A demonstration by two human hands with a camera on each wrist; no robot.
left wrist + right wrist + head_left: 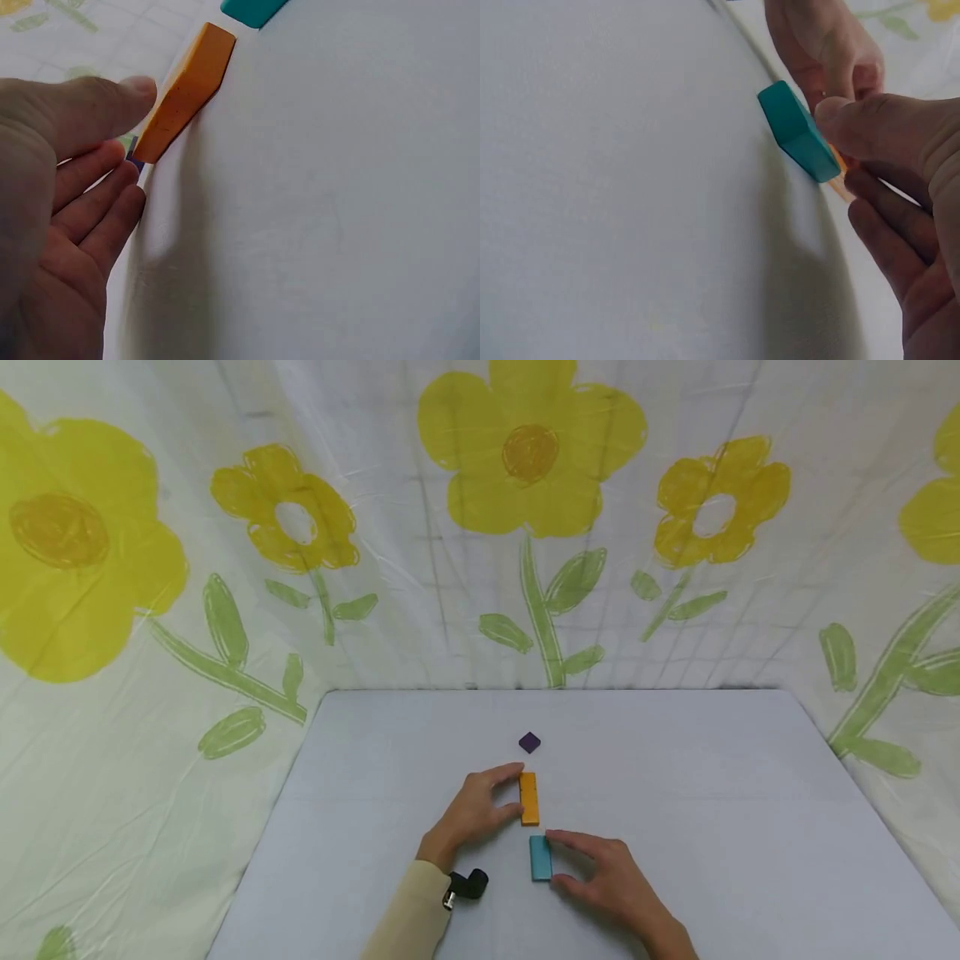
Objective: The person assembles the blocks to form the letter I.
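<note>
An orange rectangular block lies lengthwise near the middle of the white table. My left hand is at its left side, index fingertip by the far end and thumb at the near part of the edge. Closer to me sits a teal block. My right hand is on its right, index fingertip at the far corner and thumb by the near corner. In the left wrist view the thumb overlaps the orange block. The right wrist view shows the thumb right at the teal block.
A small dark purple diamond-shaped piece lies beyond the orange block. The white table ends at a flower-printed curtain at the back and sides. A black device is strapped at the left wrist.
</note>
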